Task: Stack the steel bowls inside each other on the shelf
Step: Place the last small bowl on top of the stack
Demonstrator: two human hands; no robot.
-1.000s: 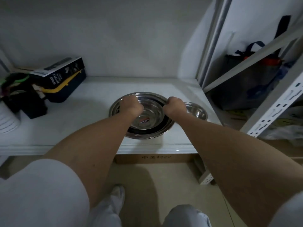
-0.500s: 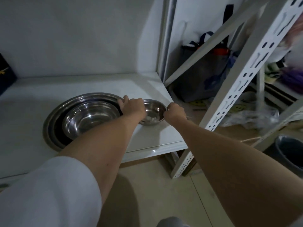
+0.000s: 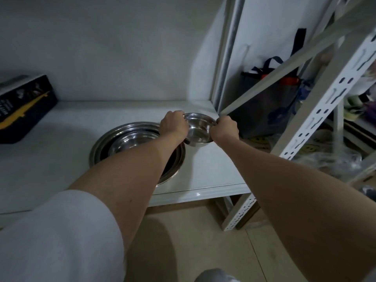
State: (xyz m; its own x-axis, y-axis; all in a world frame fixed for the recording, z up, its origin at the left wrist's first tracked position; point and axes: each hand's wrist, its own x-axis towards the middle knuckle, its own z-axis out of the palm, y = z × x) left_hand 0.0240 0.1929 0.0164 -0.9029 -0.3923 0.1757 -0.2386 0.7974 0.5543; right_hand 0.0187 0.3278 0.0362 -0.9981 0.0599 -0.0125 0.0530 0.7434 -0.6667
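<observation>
A small steel bowl point(image 3: 198, 130) is held by its rim between both hands, lifted and tilted toward me just above the white shelf point(image 3: 207, 169). My left hand point(image 3: 174, 124) grips its left rim and my right hand point(image 3: 224, 129) grips its right rim. To the left, a stack of larger steel bowls point(image 3: 130, 139) sits nested on the shelf, partly hidden by my left forearm. The small bowl hangs at the stack's right edge.
A dark box with yellow print point(image 3: 22, 106) lies at the shelf's far left. A perforated white upright point(image 3: 317, 123) and a diagonal brace point(image 3: 284, 68) stand to the right. A dark bag point(image 3: 270, 98) sits behind them. Tan floor lies below.
Both hands moved from the nested stack to the small bowl on the right, took its rim, and have now raised and tilted it off the shelf.
</observation>
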